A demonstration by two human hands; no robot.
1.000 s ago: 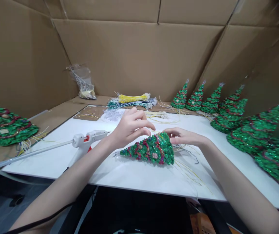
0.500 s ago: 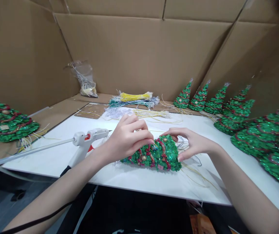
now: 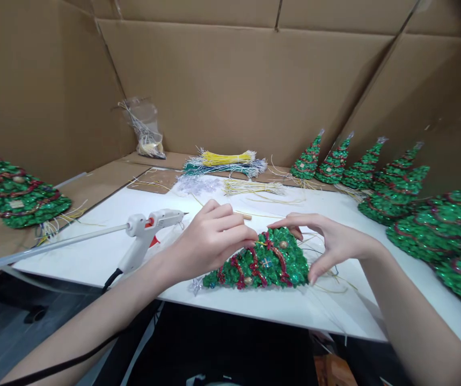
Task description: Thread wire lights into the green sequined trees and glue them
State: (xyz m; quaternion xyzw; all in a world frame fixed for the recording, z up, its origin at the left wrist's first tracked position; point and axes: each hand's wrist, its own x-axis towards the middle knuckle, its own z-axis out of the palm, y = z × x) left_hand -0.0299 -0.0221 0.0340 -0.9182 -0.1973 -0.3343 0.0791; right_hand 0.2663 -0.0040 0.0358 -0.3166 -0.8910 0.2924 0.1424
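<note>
Right hand [image 3: 331, 236] grips green tree [image 3: 272, 265] at base; left hand [image 3: 217, 236] at midsection.

White board [image 3: 346, 214] over cardboard tabletop [image 3: 109, 179]. On the board: decorated tree [image 3: 270, 265] on its side, lower center; glue gun [image 3: 136, 249], left of center; clear pieces [image 3: 198, 185] and loose yellow wires [image 3: 252, 187], mid-frame. Cardboard: wire-filled bag [image 3: 149, 142], upper left; another tree [image 3: 24, 198], left edge.

- Far left, a clear plastic bag [image 3: 149, 131], white stems poking out!
- Far centre, a yellow wire bundle [image 3: 228, 158] lies atop green wires [image 3: 224, 170]!
- Behind, brown cardboard walls [image 3: 234, 91] rise!
- Right, glittering green cone-shaped trees [image 3: 395, 198] line up!
</note>
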